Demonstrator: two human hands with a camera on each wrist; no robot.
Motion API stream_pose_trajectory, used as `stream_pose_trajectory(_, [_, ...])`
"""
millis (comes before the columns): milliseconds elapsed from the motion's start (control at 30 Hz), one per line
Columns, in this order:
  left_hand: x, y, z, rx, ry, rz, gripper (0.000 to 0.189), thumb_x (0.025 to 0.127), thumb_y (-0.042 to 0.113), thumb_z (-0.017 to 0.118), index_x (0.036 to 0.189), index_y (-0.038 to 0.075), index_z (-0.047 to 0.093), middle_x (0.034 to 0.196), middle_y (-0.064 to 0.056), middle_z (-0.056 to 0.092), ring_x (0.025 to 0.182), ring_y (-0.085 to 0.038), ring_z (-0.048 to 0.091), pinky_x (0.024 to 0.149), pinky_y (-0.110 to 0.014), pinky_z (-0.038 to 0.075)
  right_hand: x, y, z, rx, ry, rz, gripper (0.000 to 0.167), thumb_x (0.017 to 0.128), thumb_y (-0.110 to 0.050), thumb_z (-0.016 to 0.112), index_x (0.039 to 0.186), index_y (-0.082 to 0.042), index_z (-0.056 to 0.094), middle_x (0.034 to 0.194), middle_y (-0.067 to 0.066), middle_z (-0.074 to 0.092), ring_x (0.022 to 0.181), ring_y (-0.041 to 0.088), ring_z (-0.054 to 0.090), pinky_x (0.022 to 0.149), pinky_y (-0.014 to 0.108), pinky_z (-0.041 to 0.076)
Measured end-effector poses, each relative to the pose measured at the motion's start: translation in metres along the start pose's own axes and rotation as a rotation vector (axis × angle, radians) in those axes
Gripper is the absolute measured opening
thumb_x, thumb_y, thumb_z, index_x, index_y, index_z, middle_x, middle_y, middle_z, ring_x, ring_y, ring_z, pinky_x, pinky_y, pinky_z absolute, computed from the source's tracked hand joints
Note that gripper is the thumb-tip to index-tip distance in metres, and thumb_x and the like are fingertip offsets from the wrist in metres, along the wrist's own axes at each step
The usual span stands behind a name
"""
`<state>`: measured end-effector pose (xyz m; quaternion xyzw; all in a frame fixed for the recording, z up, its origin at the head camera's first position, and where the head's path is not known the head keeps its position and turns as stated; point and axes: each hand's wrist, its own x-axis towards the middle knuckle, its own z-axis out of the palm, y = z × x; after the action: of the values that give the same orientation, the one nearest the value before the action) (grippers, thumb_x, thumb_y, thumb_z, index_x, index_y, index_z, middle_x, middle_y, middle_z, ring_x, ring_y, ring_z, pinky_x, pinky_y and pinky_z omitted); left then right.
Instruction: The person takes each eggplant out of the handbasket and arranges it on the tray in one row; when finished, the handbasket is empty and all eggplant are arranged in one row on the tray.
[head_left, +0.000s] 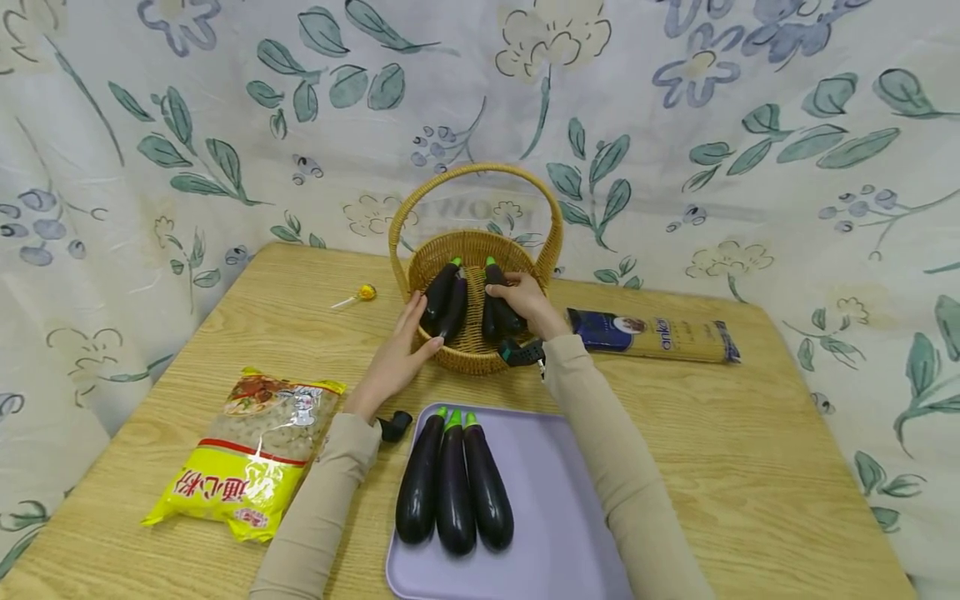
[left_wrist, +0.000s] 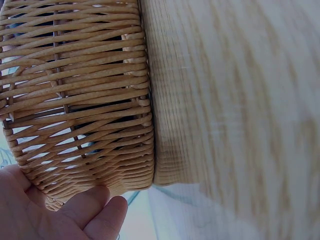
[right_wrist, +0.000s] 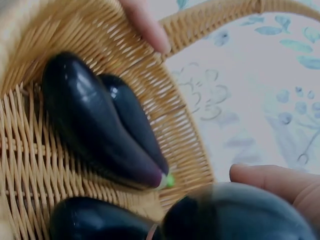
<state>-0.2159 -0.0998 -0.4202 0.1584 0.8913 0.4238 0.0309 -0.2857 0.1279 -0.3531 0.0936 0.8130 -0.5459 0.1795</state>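
A wicker basket (head_left: 472,360) with a tall arched handle holds several dark eggplants. Two eggplants (right_wrist: 82,115) lie together on its left side. On the right side, my right hand (head_left: 531,302) grips an eggplant (head_left: 510,317) from above, and another eggplant (head_left: 489,323) lies against it. My left hand (head_left: 393,362) holds the basket's left front rim. Its fingers (left_wrist: 87,205) press the outside of the woven wall, while the thumb lies over the rim. Three more eggplants (head_left: 454,492) rest side by side on a lilac tray (head_left: 551,517), green stems toward the basket.
A yellow and clear pasta bag (head_left: 247,454) lies left of my left forearm. Behind it is a lollipop (head_left: 365,292). A spaghetti pack (head_left: 648,335) lies right of the basket. Floral cloth (head_left: 480,100) hangs behind the wooden table (head_left: 750,467).
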Motion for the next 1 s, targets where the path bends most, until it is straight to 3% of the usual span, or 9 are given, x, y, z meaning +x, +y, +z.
stream_pose_trajectory(433, [0.001, 0.000, 0.001, 0.006, -0.001, -0.004, 0.078, 0.100, 0.047, 0.047, 0.158, 0.019, 0.003, 0.166, -0.001, -0.005, 0.149, -0.038, 0.014, 0.114, -0.062, 0.023, -0.023, -0.004, -0.008, 0.102, -0.051, -0.069, 0.063, 0.098, -0.028, 0.058, 0.152, -0.016, 0.029, 0.138, 0.014, 0.051, 0.119, 0.028, 0.059, 0.097, 0.040, 0.050])
stream_pose_trajectory(667, [0.002, -0.001, 0.001, -0.004, -0.003, 0.002, 0.077, 0.101, 0.045, 0.047, 0.158, 0.021, 0.002, 0.165, -0.001, -0.006, 0.149, -0.038, 0.014, 0.113, -0.063, 0.024, -0.037, 0.000, -0.016, 0.122, -0.053, -0.096, 0.061, 0.099, -0.030, 0.055, 0.152, -0.017, 0.028, 0.145, 0.012, 0.045, 0.125, 0.026, 0.054, 0.099, 0.040, 0.049])
stream_pose_trajectory(1000, [0.004, 0.000, 0.001, 0.002, -0.010, 0.007, 0.078, 0.100, 0.045, 0.047, 0.158, 0.020, 0.001, 0.165, -0.002, -0.006, 0.150, -0.037, 0.012, 0.112, -0.064, 0.025, -0.050, 0.011, -0.021, 0.160, -0.067, -0.130, 0.060, 0.100, -0.029, 0.054, 0.153, -0.016, 0.028, 0.144, 0.015, 0.045, 0.119, 0.028, 0.056, 0.079, 0.030, 0.051])
